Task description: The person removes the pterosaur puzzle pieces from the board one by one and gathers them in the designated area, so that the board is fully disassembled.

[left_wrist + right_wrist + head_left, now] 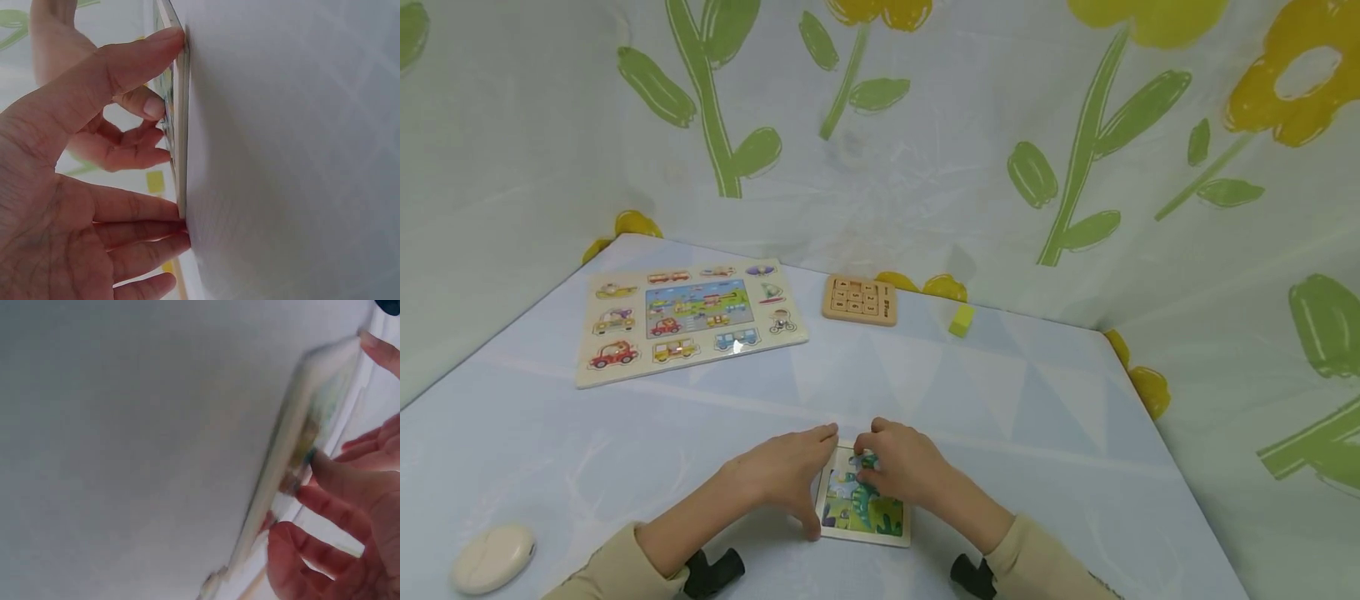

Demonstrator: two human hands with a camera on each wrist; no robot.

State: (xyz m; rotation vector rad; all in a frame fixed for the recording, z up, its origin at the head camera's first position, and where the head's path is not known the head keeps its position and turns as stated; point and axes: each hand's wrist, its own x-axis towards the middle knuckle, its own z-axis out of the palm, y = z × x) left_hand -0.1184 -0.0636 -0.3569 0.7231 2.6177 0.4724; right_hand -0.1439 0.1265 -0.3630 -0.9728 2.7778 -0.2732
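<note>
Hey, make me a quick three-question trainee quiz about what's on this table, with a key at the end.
1. Which hand spans the left edge of the puzzle?
2. True or false: in the head view, the block lies right of the number board.
3. Which is lowest in that view: A) block, B) vehicle board, C) white oval object?

Key: 1. left hand; 2. true; 3. C.

near left, a beige cloth sleeve (621,568) with a stubby, rounded black wrist fitting (715,575); near right, a matching beige cloth sleeve (1045,562) bearing small dark markings (1107,587), plus a second black fitting (973,577).
</note>
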